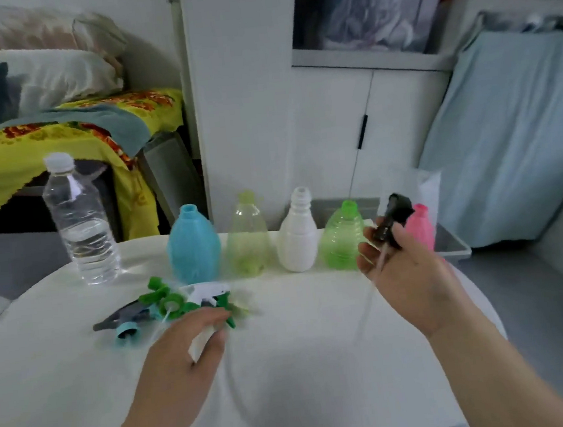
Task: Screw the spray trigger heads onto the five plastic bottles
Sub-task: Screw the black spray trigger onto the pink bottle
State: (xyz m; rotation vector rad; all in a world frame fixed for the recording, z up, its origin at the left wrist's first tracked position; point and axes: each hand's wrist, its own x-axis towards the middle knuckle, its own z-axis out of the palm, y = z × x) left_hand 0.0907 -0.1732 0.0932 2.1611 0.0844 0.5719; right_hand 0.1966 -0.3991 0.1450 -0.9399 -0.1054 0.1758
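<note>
Five open-necked bottles stand in a row at the table's far side: blue (194, 247), pale yellow-green (248, 240), white (297, 236), bright green (344, 238) and pink (420, 227). My right hand (412, 269) holds a black spray trigger head (392, 218) in front of the pink bottle, its clear dip tube hanging down. Left of centre lies a pile of trigger heads (165, 303), green, white, grey and teal. My left hand (186, 349) rests at the pile's right end, fingers closed on a white and green trigger head (212, 326).
A clear water bottle (80, 226) with a white cap stands at the table's far left. The white table (305, 366) is rounded. Behind it are a white cabinet (333, 122), a bed with a yellow cover (42, 140) and a light blue sheet (512, 129).
</note>
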